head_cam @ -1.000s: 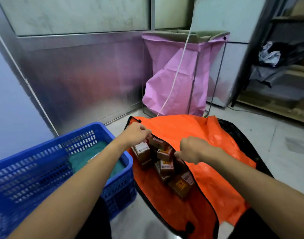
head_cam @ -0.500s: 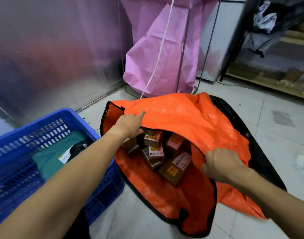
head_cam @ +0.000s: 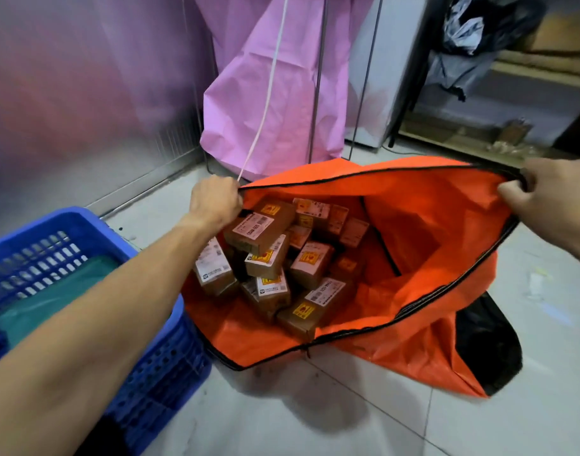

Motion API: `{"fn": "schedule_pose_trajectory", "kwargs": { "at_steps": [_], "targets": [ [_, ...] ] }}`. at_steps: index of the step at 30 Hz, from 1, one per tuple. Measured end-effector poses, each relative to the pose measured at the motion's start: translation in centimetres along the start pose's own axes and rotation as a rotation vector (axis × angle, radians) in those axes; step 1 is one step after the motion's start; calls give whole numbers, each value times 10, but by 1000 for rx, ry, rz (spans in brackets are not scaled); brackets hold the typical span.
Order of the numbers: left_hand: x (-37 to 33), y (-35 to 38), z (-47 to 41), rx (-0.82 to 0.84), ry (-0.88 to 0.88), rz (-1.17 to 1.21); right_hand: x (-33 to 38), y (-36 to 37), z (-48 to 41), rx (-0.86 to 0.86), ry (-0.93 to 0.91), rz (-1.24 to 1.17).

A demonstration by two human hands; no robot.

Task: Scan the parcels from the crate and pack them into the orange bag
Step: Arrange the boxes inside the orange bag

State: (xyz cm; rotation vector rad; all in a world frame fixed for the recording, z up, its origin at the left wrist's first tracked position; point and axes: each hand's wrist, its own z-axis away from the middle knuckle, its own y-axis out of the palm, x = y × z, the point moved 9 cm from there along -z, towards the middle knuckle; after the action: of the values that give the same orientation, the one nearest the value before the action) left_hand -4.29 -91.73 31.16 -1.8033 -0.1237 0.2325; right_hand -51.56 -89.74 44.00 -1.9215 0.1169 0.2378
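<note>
Orange bag: bright orange sack with black zip edging, lying on the floor; mouth stretched wide open, its rim gripped at one end by the left hand and at the other by the right hand.
Parcels: small brown cardboard boxes with white barcode labels and yellow-and-red stickers, heaped inside the bag towards its left side (tilted every which way, some overlapping).
Crate: blue perforated plastic, just left of the bag.
Green packet: flat, lying inside the crate.
</note>
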Motion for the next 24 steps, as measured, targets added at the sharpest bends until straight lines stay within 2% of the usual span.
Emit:
{"fn": "schedule_pose_trajectory", "kwargs": {
  "at_steps": [4, 7, 9, 12, 14, 15, 17, 21, 24],
  "targets": [
    [-11, -41, -11, -209, 39, 158, 58, -26, 4, 102, -69, 138],
    [-9, -60, -14, -289, 66, 202, 129, -53, 19, 12, -202, 154],
    [-3, -62, -14, -299, 83, 209, 204, -54, 49, 21, -425, 117],
    [6, -63, -12, -315, 109, 258, 324, -9, 128, 10, -915, -100],
    [13, -63, -10, -315, 124, 268, 390, 53, 187, 135, -1221, -148],
    [15, -62, -9, -314, 136, 260, 414, 83, 211, 193, -1305, -164],
    [25, -55, -7, -313, 127, 233, 454, 137, 243, 272, -1361, -175],
    [32, -43, -1, -300, 162, 232, 493, 223, 268, 330, -1365, -35],
    [32, -37, -1, -308, 203, 242, 498, 266, 275, 281, -1398, 99]
  ]
}}
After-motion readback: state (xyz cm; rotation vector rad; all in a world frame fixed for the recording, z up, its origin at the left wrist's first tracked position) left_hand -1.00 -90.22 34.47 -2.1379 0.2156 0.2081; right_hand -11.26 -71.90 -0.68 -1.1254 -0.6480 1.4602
